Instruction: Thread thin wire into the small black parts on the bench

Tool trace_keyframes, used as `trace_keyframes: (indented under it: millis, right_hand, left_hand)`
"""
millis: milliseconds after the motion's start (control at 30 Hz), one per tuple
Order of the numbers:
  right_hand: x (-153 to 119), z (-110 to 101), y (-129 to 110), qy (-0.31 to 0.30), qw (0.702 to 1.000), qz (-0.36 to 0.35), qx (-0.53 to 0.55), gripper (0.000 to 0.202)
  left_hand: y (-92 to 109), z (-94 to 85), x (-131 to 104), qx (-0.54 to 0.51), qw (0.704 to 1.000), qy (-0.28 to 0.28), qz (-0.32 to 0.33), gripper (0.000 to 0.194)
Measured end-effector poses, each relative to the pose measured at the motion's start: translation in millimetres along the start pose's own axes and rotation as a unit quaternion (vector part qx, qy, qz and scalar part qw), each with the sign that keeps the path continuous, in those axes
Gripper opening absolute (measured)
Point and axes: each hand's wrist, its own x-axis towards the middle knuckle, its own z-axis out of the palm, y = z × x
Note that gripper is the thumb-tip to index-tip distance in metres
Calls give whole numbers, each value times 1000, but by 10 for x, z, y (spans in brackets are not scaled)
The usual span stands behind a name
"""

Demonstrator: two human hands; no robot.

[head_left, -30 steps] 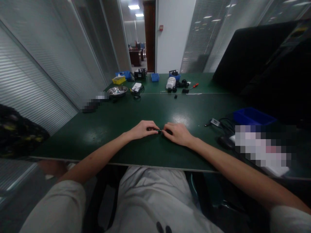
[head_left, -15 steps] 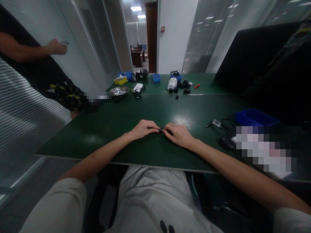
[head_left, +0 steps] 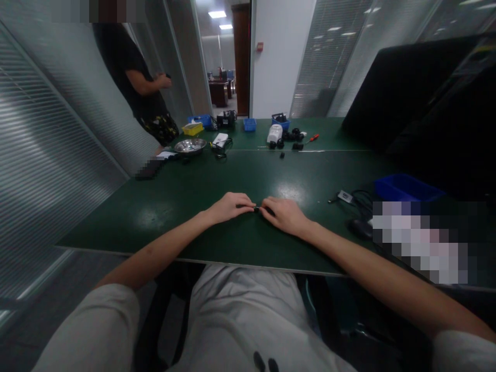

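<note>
Both my hands are close together over the near middle of the green table [head_left: 217, 173]. Between their fingertips is a small dark piece [head_left: 256, 208] with a bright edge, too small to name. My left hand [head_left: 231, 206] pinches its left side between thumb and fingers. From the other side, my right hand [head_left: 284, 214] has its fingers curled and its thumb and fingertip closed on the piece. My fingers cover most of it.
A metal bowl [head_left: 189, 146], a white device [head_left: 220, 140] with cable, a white box-like item [head_left: 275, 133], an orange screwdriver [head_left: 313, 138] and small bins [head_left: 250, 124] stand at the back. Right are a blue tray [head_left: 406, 187] and a mouse [head_left: 360, 228]. A person [head_left: 135, 77] stands back left.
The other person has walked farther away along the table's left side. My hands have barely moved and keep hold of the small dark piece.
</note>
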Motion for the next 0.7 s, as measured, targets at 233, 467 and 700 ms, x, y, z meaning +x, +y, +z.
trace_keyframes:
  millis: [233,467,700]
  right_hand:
    - [-13,-64,-107,-19,997,4,-70,35]
    - [-29,3,-86,1,999,-2,-53,32]
    - [-13,15,-62,7,1000,-6,-21,31]
  left_hand:
    - [31,-36,0,70,996,-39,34,30]
    - [40,13,-6,21,999,-25,14,28]
    - [56,19,15,-40,999,6,-22,25]
